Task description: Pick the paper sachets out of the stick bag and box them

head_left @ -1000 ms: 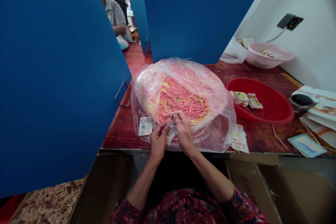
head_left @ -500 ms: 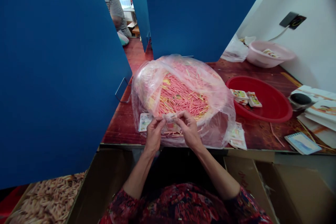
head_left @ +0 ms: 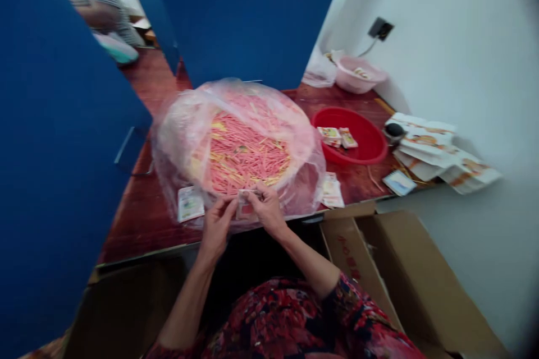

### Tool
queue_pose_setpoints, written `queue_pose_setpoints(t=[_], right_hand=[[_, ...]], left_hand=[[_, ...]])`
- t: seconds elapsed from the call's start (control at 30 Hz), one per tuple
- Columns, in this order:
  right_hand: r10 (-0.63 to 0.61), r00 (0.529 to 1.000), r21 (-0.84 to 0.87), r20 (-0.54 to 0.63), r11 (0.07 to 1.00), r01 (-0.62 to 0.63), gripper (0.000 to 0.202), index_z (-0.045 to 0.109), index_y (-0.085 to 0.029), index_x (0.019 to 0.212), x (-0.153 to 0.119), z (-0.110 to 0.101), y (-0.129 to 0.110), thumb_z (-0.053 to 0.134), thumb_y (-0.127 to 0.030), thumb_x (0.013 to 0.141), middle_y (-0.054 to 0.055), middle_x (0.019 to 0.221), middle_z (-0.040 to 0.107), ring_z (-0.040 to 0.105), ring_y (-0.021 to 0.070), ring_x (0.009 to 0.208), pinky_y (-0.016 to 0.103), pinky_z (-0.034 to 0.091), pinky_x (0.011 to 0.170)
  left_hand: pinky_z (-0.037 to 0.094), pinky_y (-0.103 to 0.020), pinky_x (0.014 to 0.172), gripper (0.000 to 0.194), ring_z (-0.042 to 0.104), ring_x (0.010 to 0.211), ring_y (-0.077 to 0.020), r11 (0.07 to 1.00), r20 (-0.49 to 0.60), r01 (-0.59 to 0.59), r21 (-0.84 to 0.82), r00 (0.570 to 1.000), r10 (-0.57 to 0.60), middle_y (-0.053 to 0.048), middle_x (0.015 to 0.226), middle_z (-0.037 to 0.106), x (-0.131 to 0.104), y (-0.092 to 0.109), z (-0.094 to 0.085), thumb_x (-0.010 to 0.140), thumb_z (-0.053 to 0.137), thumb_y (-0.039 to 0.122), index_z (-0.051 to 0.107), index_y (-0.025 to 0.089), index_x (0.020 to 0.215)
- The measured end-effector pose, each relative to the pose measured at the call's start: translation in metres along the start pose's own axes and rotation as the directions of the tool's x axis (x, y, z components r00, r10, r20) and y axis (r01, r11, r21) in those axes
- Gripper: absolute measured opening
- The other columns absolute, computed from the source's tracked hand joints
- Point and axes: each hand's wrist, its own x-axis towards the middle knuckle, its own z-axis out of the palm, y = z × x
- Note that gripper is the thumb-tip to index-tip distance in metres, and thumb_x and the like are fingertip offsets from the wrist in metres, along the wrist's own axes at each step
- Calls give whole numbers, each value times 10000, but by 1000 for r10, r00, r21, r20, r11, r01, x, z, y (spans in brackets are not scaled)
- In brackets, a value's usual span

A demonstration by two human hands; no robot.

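Between my two hands is a small clear printed packet, held by its top edge in front of the big bag. My left hand pinches the packet's left corner. The fingers of my right hand are closed on its right side and cover part of it. Just beyond them lies a large clear plastic bag, spread open around a heap of thin pink and yellow sticks. A flat printed packet lies left of my hands, and more flat packets lie right of the bag.
A red basin holds several filled packets. Behind it stands a pink basin by the wall. Printed paper bags and a small notebook lie at right. Blue partitions enclose the table; cardboard boxes stand below. Beyond a gap sits a person in stripes.
The view has swung to the right, so the table things appear further left. Both hands still hold the packet, which now hangs more upright, with my right fingers further over it.
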Motion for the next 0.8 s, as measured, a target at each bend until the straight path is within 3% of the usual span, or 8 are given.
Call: queue_pose_setpoints(t=[0.1, 0.17, 0.27, 0.33, 0.4, 0.5, 0.63, 0.8], right_hand=[[-120, 980, -168, -161, 981, 92, 248, 633, -195, 726, -10, -43, -6, 607, -386, 882, -14, 715, 558, 534, 140, 693, 268, 443, 682], [-202, 934, -313, -293, 944, 106, 234, 658, -189, 783, -17, -87, -11, 575, -378, 894, 3, 761, 607, 569, 154, 724, 279, 455, 691], [-248, 795, -463, -553, 885, -46, 252, 653, -179, 805, -15, -167, -8, 587, -418, 855, 21, 770, 645, 559, 164, 676, 282, 432, 625], [-242, 728, -516, -642, 839, -176, 294, 621, -180, 754, -1, -213, 8, 560, -451, 850, 21, 688, 616, 528, 170, 637, 297, 415, 620], [-223, 758, -605, -613, 750, -269, 298, 611, -180, 754, 18, -241, 31, 544, -452, 856, 34, 682, 607, 528, 183, 650, 319, 417, 652], [-174, 832, -765, -527, 523, -375, 255, 646, -157, 862, 37, -246, 65, 520, -379, 878, 112, 850, 657, 598, 237, 818, 381, 438, 785], [-212, 795, -814, -569, 282, -508, 350, 619, -99, 1124, 40, -230, 89, 519, -342, 892, 245, 1092, 621, 591, 360, 1029, 496, 423, 858], [-417, 653, -770, -632, 429, -472, 410, 604, -123, 1153, 30, -227, 73, 491, -454, 939, 283, 1184, 577, 525, 413, 1150, 558, 398, 912]], left_hand=[[519, -293, 774, 352, 648, 783, -169, 962, -110, -68, 266, 989, 100, -35, 881, 719, 12, -9, -30, 821, 689, 483, 715, 169, 977], [512, -309, 744, 359, 620, 745, -174, 881, -266, -79, 466, 937, 225, -37, 877, 704, 22, -15, -59, 810, 661, 492, 704, 171, 963], [515, -372, 784, 355, 598, 766, -211, 676, -366, 22, 737, 853, 373, -67, 907, 676, 32, -17, -96, 810, 611, 482, 687, 170, 962], [511, -413, 847, 359, 610, 865, -256, 541, -357, 99, 835, 845, 397, -103, 956, 664, 35, -15, -108, 821, 596, 462, 675, 163, 1002], [506, -429, 883, 369, 617, 946, -288, 468, -363, 169, 868, 858, 364, -127, 988, 659, 37, -12, -108, 837, 596, 448, 662, 158, 1055], [506, -429, 880, 395, 633, 971, -305, 427, -418, 279, 860, 865, 277, -134, 1011, 659, 40, -8, -100, 830, 638, 432, 658, 162, 1117], [506, -436, 875, 460, 639, 1027, -329, 410, -489, 364, 836, 834, 257, -159, 1093, 650, 41, -7, -100, 797, 690, 444, 657, 163, 1160], [518, -403, 852, 339, 640, 869, -253, 589, -514, 293, 753, 821, 249, -86, 918, 677, 46, -18, -120, 762, 696, 389, 669, 162, 1012]])
